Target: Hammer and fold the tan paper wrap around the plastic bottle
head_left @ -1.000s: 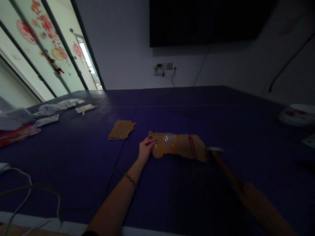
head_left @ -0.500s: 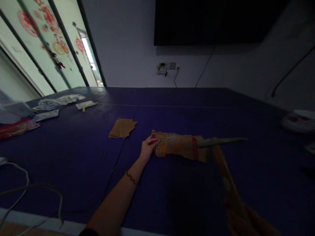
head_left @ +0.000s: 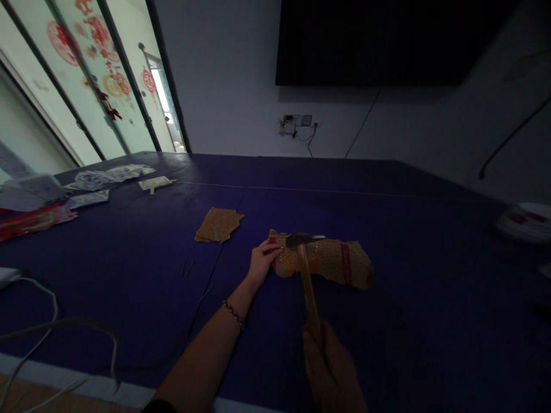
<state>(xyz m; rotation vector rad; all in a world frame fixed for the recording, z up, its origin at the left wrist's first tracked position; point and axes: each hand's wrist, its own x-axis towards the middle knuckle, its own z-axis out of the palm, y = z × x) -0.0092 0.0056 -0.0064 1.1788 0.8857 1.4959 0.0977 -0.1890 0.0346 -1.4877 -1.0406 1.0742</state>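
A brown, ragged-edged sheet (head_left: 333, 258), dotted with small holes and banded in red near both ends, lies on the dark blue tabletop (head_left: 258, 355). My left hand (head_left: 262, 261) pinches its left end, the fingers closed at the red band. In my right hand (head_left: 329, 367) is a hammer (head_left: 308, 281) with a wooden handle, gripped near the lower end. The dark hammer head is over the left half of the sheet and hides part of it; whether it touches cannot be told.
Left of the sheet rests a small stack of brown pieces (head_left: 218, 224), with two thin dark sticks (head_left: 187, 269) nearer me. A white tray (head_left: 155, 183), plastic packaging (head_left: 107, 176) and a red packet (head_left: 38, 222) are farther left. White cables (head_left: 54, 307) run along the left front edge.
The hammer has swung left and down from beyond the sheet's right end to its left half, and my right hand has moved left with it. My left hand keeps its place on the sheet.
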